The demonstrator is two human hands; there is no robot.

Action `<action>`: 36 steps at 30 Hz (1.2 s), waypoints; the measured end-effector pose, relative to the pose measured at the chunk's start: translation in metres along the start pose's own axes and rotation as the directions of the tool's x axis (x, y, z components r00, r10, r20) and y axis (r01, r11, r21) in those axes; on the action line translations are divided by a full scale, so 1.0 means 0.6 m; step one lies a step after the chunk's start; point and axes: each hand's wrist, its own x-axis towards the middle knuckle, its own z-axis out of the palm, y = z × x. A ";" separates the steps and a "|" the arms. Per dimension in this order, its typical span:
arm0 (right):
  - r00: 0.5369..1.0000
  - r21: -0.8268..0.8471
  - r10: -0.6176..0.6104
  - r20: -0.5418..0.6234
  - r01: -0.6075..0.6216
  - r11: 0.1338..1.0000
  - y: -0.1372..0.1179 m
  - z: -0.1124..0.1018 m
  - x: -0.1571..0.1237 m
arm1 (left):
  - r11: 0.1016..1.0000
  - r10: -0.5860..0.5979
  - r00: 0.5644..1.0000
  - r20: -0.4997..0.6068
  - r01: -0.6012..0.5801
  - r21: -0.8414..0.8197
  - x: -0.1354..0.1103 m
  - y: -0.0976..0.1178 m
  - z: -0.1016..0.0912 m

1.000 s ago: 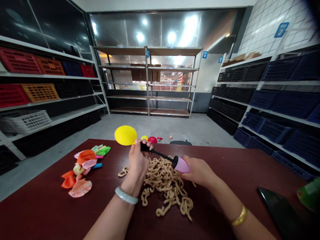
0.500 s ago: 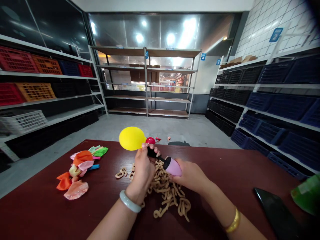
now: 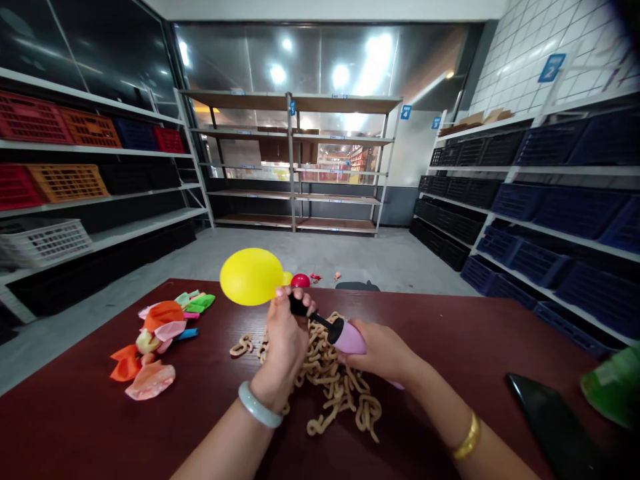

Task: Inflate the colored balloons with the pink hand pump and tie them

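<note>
A yellow balloon (image 3: 251,277), partly inflated, sits at the far end of a balloon pump (image 3: 349,339) with a lilac body and black fittings. My left hand (image 3: 289,333) is closed around the pump's black end by the balloon's neck; its fingers partly cover the join. Wrapped round the lilac body is my right hand (image 3: 383,350). A black rod shows between the two hands. Beneath them lies a tangled heap of tan, uninflated long balloons (image 3: 325,370) on the dark red table (image 3: 445,400).
Mixed deflated balloons (image 3: 160,333) lie to the left. A dark flat device (image 3: 545,420) and a green item (image 3: 613,390) are at the right edge. On the floor beyond the table are a red balloon (image 3: 301,280) and small scraps. Shelves with crates (image 3: 545,267) line the sides.
The yellow balloon has grown larger and extends further left. More of the black rod shows between my hands, and my right hand has shifted slightly right with the pump body.
</note>
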 end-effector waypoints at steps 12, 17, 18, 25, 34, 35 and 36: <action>1.000 0.056 0.020 -0.017 -0.019 0.998 -0.012 -0.004 -0.004 | 0.999 -0.042 0.999 0.016 0.041 0.034 -0.007 0.003 0.010; 0.999 0.047 0.000 0.050 -0.002 0.999 0.017 -0.017 -0.001 | 0.996 0.088 0.994 -0.065 -0.086 0.029 0.052 0.070 -0.022; 0.998 0.051 -0.006 0.061 0.003 0.999 0.022 -0.019 -0.001 | 0.994 0.104 0.991 -0.081 -0.101 0.035 0.060 0.079 -0.028; 0.998 -0.004 0.013 0.061 -0.013 1.000 0.020 -0.023 -0.005 | 0.994 0.111 0.991 -0.068 -0.110 0.024 0.050 0.050 -0.027; 0.996 -0.077 0.085 -0.039 -0.088 0.993 -0.012 -0.021 -0.011 | 0.996 -0.087 0.996 -0.002 0.087 0.003 -0.050 -0.057 0.023; 0.995 -0.072 0.089 -0.043 -0.092 0.993 -0.014 -0.020 -0.012 | 0.996 -0.086 0.996 0.004 0.086 0.006 -0.054 -0.058 0.026; 0.995 -0.062 0.089 -0.048 -0.092 0.994 -0.017 -0.019 -0.012 | 0.997 -0.082 0.997 0.008 0.082 0.015 -0.056 -0.058 0.028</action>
